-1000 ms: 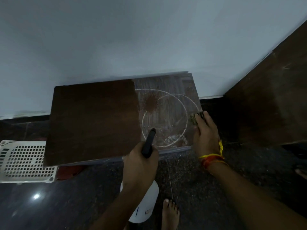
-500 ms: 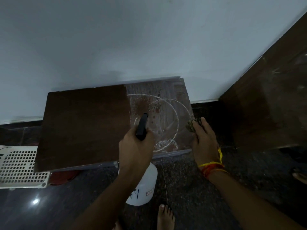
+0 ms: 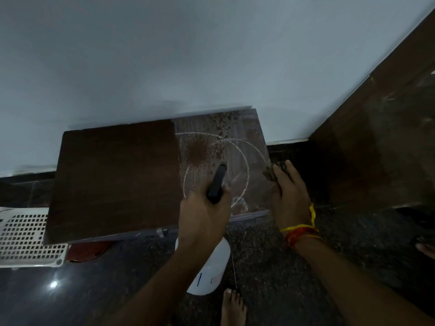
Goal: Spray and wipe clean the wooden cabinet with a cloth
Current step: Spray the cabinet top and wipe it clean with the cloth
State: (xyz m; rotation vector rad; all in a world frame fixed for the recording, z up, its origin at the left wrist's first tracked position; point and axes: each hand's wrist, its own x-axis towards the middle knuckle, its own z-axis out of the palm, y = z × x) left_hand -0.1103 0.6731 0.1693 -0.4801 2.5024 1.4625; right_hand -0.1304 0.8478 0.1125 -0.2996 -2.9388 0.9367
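Note:
The low wooden cabinet (image 3: 113, 175) stands against the white wall. Its left part is dark brown; its right part is dusty, with white ring marks and wet spray spots. My left hand (image 3: 202, 220) grips a spray bottle, its black nozzle (image 3: 217, 184) pointing over the dusty part and its white body (image 3: 209, 271) hanging below the cabinet's front edge. My right hand (image 3: 289, 194) rests at the cabinet's right edge and holds a small dark cloth (image 3: 271, 171) under its fingertips.
A white perforated plastic crate (image 3: 26, 236) sits on the dark floor to the left, a red object (image 3: 87, 251) beside it under the cabinet. A tall dark wooden panel (image 3: 376, 149) stands on the right. My bare foot (image 3: 233, 307) is below the bottle.
The spray bottle has moved up and forward over the dusty part. More wet spots now show near the back right of the cabinet top. My right hand has stayed put.

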